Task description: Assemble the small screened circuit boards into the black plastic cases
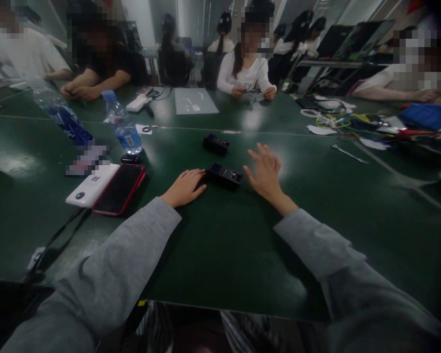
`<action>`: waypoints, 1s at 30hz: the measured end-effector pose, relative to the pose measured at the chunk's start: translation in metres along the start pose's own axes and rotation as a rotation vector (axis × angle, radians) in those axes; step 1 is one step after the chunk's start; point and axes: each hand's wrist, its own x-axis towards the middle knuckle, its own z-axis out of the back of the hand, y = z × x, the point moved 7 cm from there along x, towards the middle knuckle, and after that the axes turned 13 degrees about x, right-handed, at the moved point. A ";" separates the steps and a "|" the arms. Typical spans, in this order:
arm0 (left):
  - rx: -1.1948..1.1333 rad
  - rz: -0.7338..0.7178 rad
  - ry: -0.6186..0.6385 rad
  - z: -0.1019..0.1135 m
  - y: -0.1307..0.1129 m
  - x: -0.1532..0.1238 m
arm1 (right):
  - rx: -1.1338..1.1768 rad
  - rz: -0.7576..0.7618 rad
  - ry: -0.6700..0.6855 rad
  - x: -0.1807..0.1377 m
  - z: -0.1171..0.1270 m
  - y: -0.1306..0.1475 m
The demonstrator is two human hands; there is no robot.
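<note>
Possibly, nudging by the outstretched left hand [183,188] could skid the nearer black screened device [224,175] into the spread right hand [266,173].

To the left of my left hand [183,189], I am seeing a red-edged smartphone [119,189] lying against a flat white device [90,189], with a black strap [61,230] trailing toward me. Farther ahead on that side, a blue-capped water bottle [125,125] is standing near a blue-labelled bottle [68,117]. Well beyond both hands, a grey sheet [196,104] is lying flat on the green table [213,264], and a person in a white top [253,73] is sitting across from me. To the right of my right hand [266,174], a wrench [349,154] is lying near tangled cables [332,120], and a blue bundle [428,116] is resting farther right.
</note>
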 end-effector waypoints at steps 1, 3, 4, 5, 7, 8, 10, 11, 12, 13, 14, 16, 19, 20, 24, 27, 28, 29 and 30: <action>0.002 0.000 0.006 0.000 0.000 0.000 | -0.006 -0.040 0.028 0.002 -0.005 -0.013; 0.005 0.000 0.012 0.001 0.000 0.000 | 0.012 -0.088 0.124 0.004 -0.020 -0.033; 0.006 -0.001 0.015 0.001 -0.001 0.000 | 0.024 -0.087 0.168 0.004 -0.026 -0.039; 0.007 0.000 0.017 0.001 -0.001 0.000 | 0.032 -0.075 0.194 0.004 -0.030 -0.042; 0.008 0.005 0.023 0.000 0.000 0.000 | 0.038 -0.046 0.182 0.003 -0.031 -0.044; 0.007 0.005 0.027 0.000 0.000 0.000 | 0.043 -0.041 0.172 0.002 -0.030 -0.043; 0.004 0.008 0.026 -0.001 0.000 -0.001 | 0.055 -0.043 0.170 0.002 -0.029 -0.042; 0.001 0.007 0.023 -0.001 0.000 -0.001 | 0.061 -0.044 0.167 0.002 -0.028 -0.041; 0.000 0.007 0.019 -0.001 0.000 -0.001 | 0.067 -0.045 0.155 0.002 -0.026 -0.038; -0.001 0.007 0.016 0.000 0.000 -0.001 | 0.074 -0.047 0.127 0.003 -0.023 -0.035; 0.000 0.007 0.013 0.000 0.000 -0.001 | 0.085 -0.051 0.083 0.005 -0.019 -0.030; 0.003 0.005 0.015 0.001 -0.001 -0.001 | 0.119 -0.058 -0.010 0.009 -0.011 -0.017; 0.009 0.007 0.020 0.002 -0.001 -0.001 | 0.159 -0.010 -0.081 0.019 -0.005 0.009; 0.013 0.008 0.019 0.002 -0.001 -0.001 | 0.157 0.022 -0.091 0.024 -0.005 0.017; 0.031 0.012 0.005 0.003 -0.002 -0.001 | 0.159 0.063 -0.042 0.040 -0.021 0.010; 0.031 0.014 0.003 0.002 -0.002 -0.001 | 0.199 0.028 0.157 0.042 -0.051 -0.018; 0.032 0.012 0.002 0.002 -0.002 -0.001 | 0.204 0.048 0.219 0.041 -0.059 -0.023; 0.033 0.012 -0.001 0.002 -0.002 -0.001 | 0.209 0.081 0.265 0.039 -0.065 -0.026; 0.034 0.012 -0.004 0.001 -0.002 -0.001 | 0.218 0.112 0.287 0.038 -0.068 -0.026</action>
